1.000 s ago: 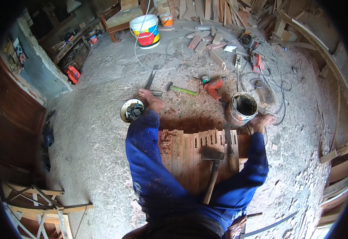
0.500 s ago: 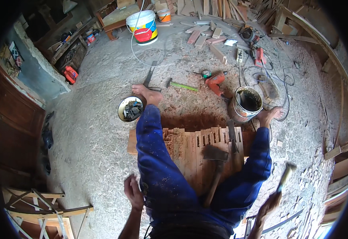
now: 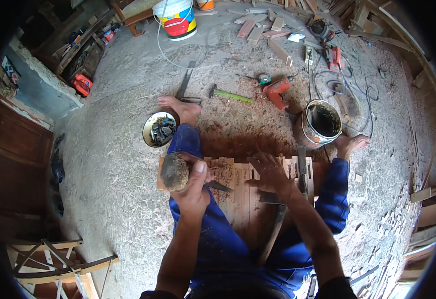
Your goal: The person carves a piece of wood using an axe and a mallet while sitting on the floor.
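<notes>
The left hand (image 3: 194, 185) is closed around a chisel (image 3: 217, 186) — its round, frayed wooden handle end sticks up out of the fist, the blade pointing right over the notched wooden board (image 3: 238, 199) between the blue-trousered legs. The right hand (image 3: 269, 172) lies spread, fingers open and flat on that board, gripping nothing. A hammer (image 3: 273, 226) rests just beside it — a tin of hardware (image 3: 160, 129) sits by the left foot.

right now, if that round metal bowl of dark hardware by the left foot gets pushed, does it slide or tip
The round metal bowl would probably slide rather than tip: it sits low and wide. The dark hardware pieces inside likely make it heavy and would shift. The sawdust-covered floor may let it slide easily.
</notes>
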